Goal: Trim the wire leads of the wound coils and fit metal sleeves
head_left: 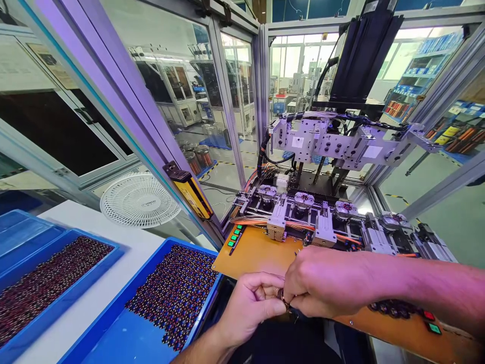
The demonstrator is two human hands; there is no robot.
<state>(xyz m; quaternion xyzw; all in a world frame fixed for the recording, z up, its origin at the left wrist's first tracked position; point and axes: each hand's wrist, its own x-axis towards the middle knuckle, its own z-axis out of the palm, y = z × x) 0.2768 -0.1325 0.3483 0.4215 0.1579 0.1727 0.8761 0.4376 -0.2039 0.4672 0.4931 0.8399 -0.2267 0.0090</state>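
In front of my body, my left hand [253, 303] is closed, pinching a small copper-wound part [282, 296] between thumb and fingers. My right hand [322, 283] comes in from the right with its fingertips pressed together at the same part. Most of the part is covered by fingers, and fine wire ends seem to stick out below it. Both hands are over the near edge of an orange work panel [257, 255]. To their left, a blue tray [125, 336] holds closely packed rows of small dark wound parts [178, 288].
Beyond the panel stands a machine with several round fixtures [304, 198] under a metal head plate [303, 139]. Another filled blue tray [76, 298] lies on the white table [113, 258]. A white fan [140, 199], yellow sensor bar [191, 194] and dark parts [396, 307] under my right forearm are nearby.
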